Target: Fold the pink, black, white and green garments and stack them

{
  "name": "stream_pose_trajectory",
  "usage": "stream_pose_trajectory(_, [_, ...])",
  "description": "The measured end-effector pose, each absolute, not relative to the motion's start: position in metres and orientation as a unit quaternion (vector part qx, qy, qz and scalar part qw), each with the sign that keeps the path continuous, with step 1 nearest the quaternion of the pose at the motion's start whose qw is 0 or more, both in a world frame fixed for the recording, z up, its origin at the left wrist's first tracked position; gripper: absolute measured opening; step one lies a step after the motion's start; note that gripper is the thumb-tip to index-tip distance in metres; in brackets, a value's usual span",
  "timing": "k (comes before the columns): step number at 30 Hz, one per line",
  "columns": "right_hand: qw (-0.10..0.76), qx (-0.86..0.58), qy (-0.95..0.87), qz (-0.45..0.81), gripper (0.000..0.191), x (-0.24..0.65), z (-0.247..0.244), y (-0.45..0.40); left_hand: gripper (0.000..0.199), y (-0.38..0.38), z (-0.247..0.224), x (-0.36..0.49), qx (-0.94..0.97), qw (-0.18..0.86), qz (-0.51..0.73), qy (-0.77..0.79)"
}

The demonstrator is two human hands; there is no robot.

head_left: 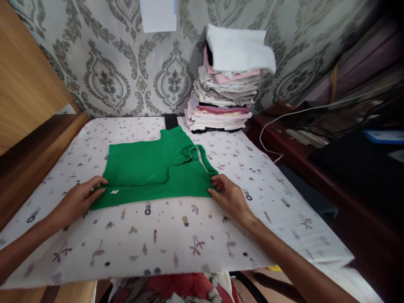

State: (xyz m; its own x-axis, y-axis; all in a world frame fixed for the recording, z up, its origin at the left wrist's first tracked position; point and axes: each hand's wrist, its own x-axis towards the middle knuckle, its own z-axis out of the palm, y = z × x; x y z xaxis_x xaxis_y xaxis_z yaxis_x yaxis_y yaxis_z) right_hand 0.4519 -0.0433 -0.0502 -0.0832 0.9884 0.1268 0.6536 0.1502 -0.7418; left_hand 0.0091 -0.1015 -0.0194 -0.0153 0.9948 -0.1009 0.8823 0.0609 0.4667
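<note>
A green shirt [139, 164] lies on the patterned white cloth [135, 248], with its near side folded over in a strip. Its neckline, with a pale label band inside, faces right, and a small white tag shows near the left end. My left hand [83, 193] pinches the shirt's near left corner between thumb and fingers. At the near right corner, by the neckline, my right hand [232, 198] grips the fabric the same way. The shirt lies mostly flat between both hands.
A tall stack of folded clothes [225, 92] stands at the back, a white folded piece [240, 48] on top. A black strip [171, 121] lies beyond the shirt. Wooden furniture [34, 80] borders the left; a dark red desk [293, 147] with a white cable [303, 108] is at right.
</note>
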Motion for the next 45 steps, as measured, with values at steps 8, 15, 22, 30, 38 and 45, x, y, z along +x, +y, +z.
stream_pose_trajectory(8, [0.349, -0.597, -0.673, 0.26, 0.03, 0.454, -0.055, -0.048, 0.04, -0.072, -0.001, 0.051, 0.75, -0.005, 0.061, 0.658])
stream_pose_trajectory(15, [0.329, -0.595, -0.692, 0.242, 0.033, 0.454, -0.058, -0.049, 0.03, -0.003, -0.013, 0.165, 0.77, 0.186, 0.139, 0.593])
stream_pose_trajectory(22, [0.354, -0.546, -0.737, 0.185, 0.029, 0.454, -0.049, -0.047, 0.015, 0.017, -0.027, 0.172, 0.758, 0.205, 0.259, 0.562])
stream_pose_trajectory(30, [0.273, -0.546, -0.783, 0.123, 0.027, 0.454, -0.05, -0.041, 0.014, 0.005, -0.025, 0.183, 0.784, 0.158, 0.149, 0.581])
stream_pose_trajectory(38, [0.32, -0.53, -0.767, 0.167, 0.016, 0.425, 0.003, 0.044, 0.022, 0.039, -0.015, 0.113, 0.765, 0.115, 0.135, 0.619])
stream_pose_trajectory(45, [0.302, -0.64, -0.563, 0.427, 0.018, 0.344, -0.003, 0.194, 0.034, 0.086, -0.022, 0.007, 0.711, 0.017, 0.018, 0.703])
